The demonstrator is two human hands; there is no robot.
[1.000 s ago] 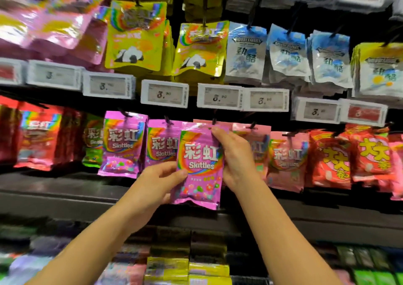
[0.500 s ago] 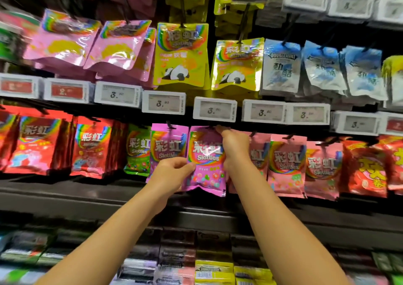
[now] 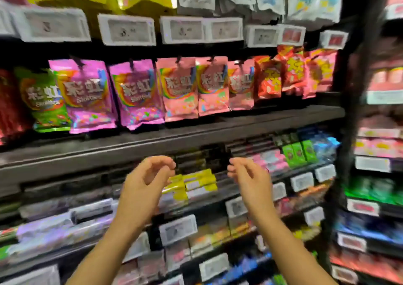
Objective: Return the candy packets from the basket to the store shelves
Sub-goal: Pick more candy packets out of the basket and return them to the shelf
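Below the dark shelf edge [image 3: 174, 141], left hand [image 3: 144, 184] and right hand [image 3: 250, 180] hover apart, each grip loosely curled, empty. Purple Skittles packet [image 3: 138, 95] hangs on its peg above, beside pink packets [image 3: 178, 88].

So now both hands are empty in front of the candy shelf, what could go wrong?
1. The shiny purple candy packet hangs a bit crooked on its peg, so it might slip off if it isn't hooked properly.
2. The left hand and right hand sit close to the yellow boxes on the lower shelf and could knock them.
3. The picture is blurry from moving fast, so bumping something is easier.
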